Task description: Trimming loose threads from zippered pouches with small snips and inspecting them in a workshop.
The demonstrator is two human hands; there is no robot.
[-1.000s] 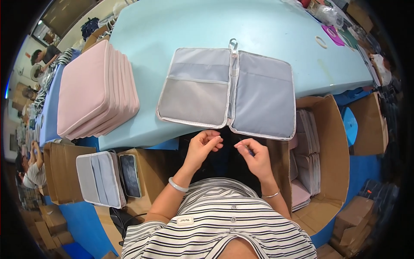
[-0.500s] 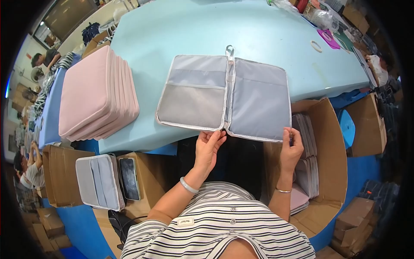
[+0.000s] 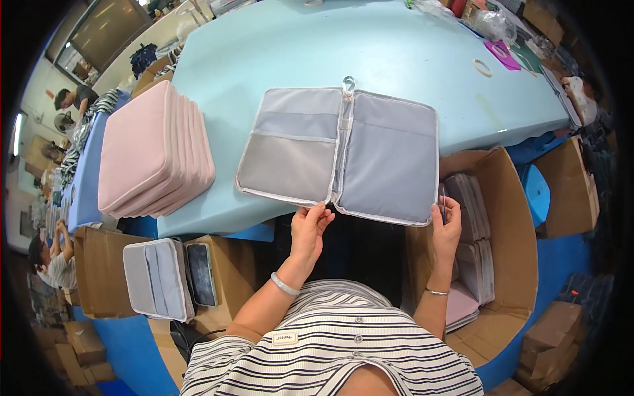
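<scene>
Left hand (image 3: 309,228) is pinching the near edge of the open grey zip case (image 3: 340,152), close to its spine. Right hand (image 3: 446,228) is gripping a thin clear strip (image 3: 442,200) at the case's right corner. Case is lying flat on the light-blue tabletop (image 3: 409,59), pink case stack (image 3: 155,155) sitting left, cardboard box (image 3: 502,218) right.

A long pale-blue worktable (image 3: 396,46) is seen filling the upper middle; open brown cardboard boxes (image 3: 508,198) are set along its near edge; a bright blue floor (image 3: 132,343) is shown beneath them; a second blue-covered table (image 3: 82,185) is seen at the left; a dark-framed window (image 3: 99,43) is visible at the upper left.
</scene>
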